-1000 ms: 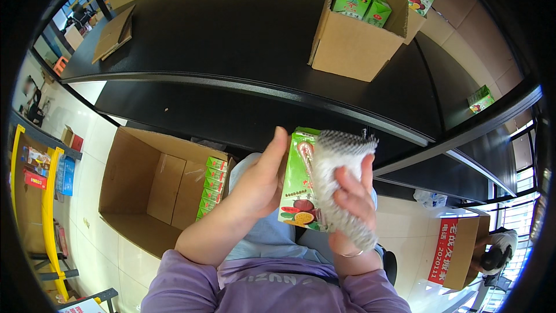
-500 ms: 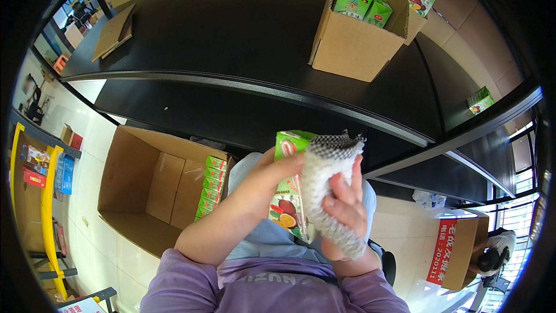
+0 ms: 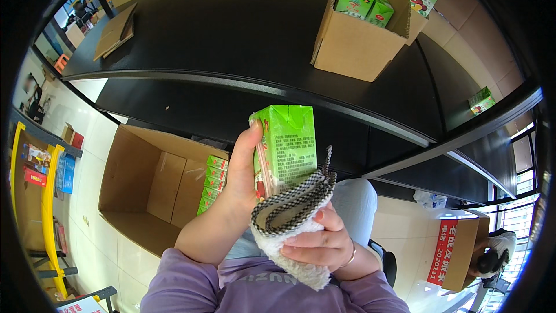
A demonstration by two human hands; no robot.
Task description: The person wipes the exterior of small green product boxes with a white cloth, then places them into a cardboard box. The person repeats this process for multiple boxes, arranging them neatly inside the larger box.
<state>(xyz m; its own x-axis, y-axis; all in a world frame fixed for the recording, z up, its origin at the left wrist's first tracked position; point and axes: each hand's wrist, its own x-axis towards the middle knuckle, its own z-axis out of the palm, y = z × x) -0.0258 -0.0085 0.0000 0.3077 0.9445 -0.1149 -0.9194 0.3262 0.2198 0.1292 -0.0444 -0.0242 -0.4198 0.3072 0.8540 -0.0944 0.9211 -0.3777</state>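
Your left hand (image 3: 242,165), partly closed, held the green carton (image 3: 292,145) over your lap, before the black shelf (image 3: 220,29). Your right hand (image 3: 324,240), fingers curled, gripped the cloth (image 3: 270,246), which hid the carton's lower end. A large open box (image 3: 139,179) stood left; a smaller box (image 3: 359,46) sat on the shelf.

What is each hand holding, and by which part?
The left hand holds a green carton by its left side; the right hand a white cloth by its right side.
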